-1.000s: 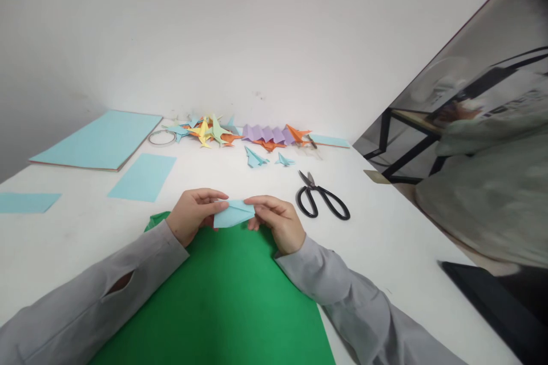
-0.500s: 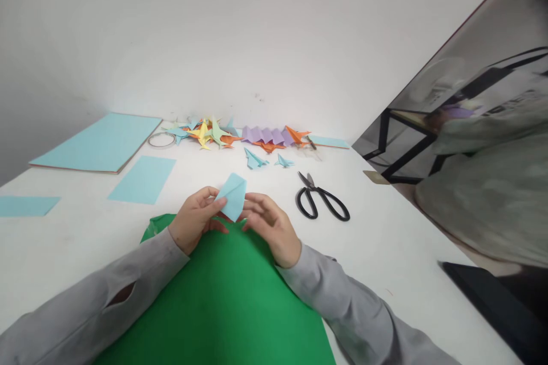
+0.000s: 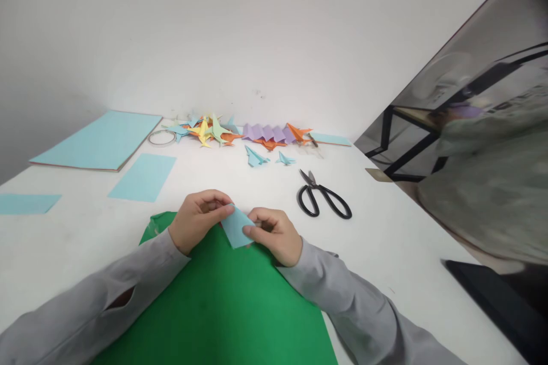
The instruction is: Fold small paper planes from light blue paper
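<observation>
A small folded piece of light blue paper (image 3: 237, 229) is held up between both hands, over a green sheet (image 3: 222, 308) at the near side of the table. My left hand (image 3: 199, 219) pinches its upper left corner between thumb and fingers. On the opposite side, my right hand (image 3: 276, 234) grips the right edge, thumb on top. The fingers behind the paper are partly hidden. Black-handled scissors (image 3: 317, 194) lie spread apart to the right of my right hand. Two small folded blue paper figures, a larger one (image 3: 256, 156) and a smaller one (image 3: 285, 159), rest beyond the hands.
Along the wall lie colourful paper figures (image 3: 205, 131) and a purple pleated paper (image 3: 268, 134). A blue paper stack (image 3: 98, 140), cut blue sheets (image 3: 143, 178) and a thin ring (image 3: 161, 137) are at left. Someone's sleeve (image 3: 492, 182) and a dark flat object (image 3: 483, 291) are at right.
The blue paper has been lowered and turned. My right hand, whose fingers were loosely apart beside it, now grips its right edge; my left hand has shifted to the upper corner.
</observation>
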The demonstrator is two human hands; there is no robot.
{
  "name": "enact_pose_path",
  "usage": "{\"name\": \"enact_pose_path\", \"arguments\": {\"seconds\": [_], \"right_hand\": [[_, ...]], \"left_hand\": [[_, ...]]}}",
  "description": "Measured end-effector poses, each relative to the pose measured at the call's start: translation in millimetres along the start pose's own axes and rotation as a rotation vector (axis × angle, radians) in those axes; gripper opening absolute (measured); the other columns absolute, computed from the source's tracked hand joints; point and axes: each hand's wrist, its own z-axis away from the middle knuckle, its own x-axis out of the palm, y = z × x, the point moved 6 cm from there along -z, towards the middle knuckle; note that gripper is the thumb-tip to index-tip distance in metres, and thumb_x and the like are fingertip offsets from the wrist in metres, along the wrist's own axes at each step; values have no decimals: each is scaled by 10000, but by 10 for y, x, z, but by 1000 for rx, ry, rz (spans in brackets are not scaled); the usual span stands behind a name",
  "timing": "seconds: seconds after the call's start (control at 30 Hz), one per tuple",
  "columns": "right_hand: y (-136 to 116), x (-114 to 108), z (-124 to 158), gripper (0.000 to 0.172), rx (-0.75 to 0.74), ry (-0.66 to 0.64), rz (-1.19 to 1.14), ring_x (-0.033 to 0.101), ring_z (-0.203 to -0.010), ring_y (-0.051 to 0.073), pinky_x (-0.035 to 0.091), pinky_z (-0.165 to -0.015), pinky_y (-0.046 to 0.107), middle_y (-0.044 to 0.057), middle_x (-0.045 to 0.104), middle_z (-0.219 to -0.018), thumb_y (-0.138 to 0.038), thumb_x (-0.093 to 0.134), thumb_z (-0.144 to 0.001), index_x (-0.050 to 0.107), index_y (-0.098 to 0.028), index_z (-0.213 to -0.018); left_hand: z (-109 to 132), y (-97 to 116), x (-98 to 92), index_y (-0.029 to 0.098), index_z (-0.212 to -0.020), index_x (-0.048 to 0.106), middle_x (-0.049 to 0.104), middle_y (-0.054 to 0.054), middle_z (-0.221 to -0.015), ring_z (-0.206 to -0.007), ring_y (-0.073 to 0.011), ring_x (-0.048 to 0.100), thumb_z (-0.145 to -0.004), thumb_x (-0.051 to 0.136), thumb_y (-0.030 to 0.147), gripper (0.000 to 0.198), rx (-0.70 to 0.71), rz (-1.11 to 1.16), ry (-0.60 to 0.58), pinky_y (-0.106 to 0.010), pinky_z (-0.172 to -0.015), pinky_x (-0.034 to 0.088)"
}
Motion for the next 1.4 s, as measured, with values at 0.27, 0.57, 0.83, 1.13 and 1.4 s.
{"name": "enact_pose_path", "arguments": {"seconds": [0.27, 0.57, 0.83, 1.13, 1.4], "right_hand": [[-10, -220, -33, 247, -71, 273, 94, 411, -371, 75, 302, -362, 207, -33, 510, -461, -401, 641, -675, 617, -156, -677], [-23, -224, -45, 216, -139, 298, 81, 439, -438, 87, 348, -406, 221, -3, 572, -554, -376, 662, -657, 651, -162, -683], [-21, -205, -48, 205, -112, 285, 55, 462, -437, 91, 355, -411, 224, -1, 580, -558, -357, 674, -647, 657, -157, -691], [-11, -217, -50, 209, -105, 310, 67, 470, -428, 93, 357, -407, 221, -4, 582, -530, -365, 676, -643, 665, -158, -672], [-29, -175, -43, 193, -88, 280, 128, 478, -485, 96, 388, -459, 218, -7, 591, -528, -346, 682, -632, 655, -156, -611]], "left_hand": [[8, 8, -23, 135, -656, 632, 599, 10, -580, -498, -100, 540, -549, 738, 256, 193, -18, 47, 78, -234, -455, 478], [-2, -1, -34, 140, -634, 651, 608, 5, -613, -493, -101, 532, -576, 722, 269, 159, -1, 78, 74, -244, -445, 489], [3, 49, -52, 146, -587, 638, 587, 11, -590, -489, -94, 527, -619, 691, 229, 104, 71, 33, 84, -233, -452, 481], [1, 37, -57, 151, -593, 647, 597, 18, -593, -480, -91, 533, -635, 680, 196, 70, 68, 44, 74, -230, -463, 464], [19, 24, 14, 140, -601, 658, 598, 14, -579, -482, -97, 532, -628, 680, 235, 101, -2, 5, 19, -229, -456, 473]]}}
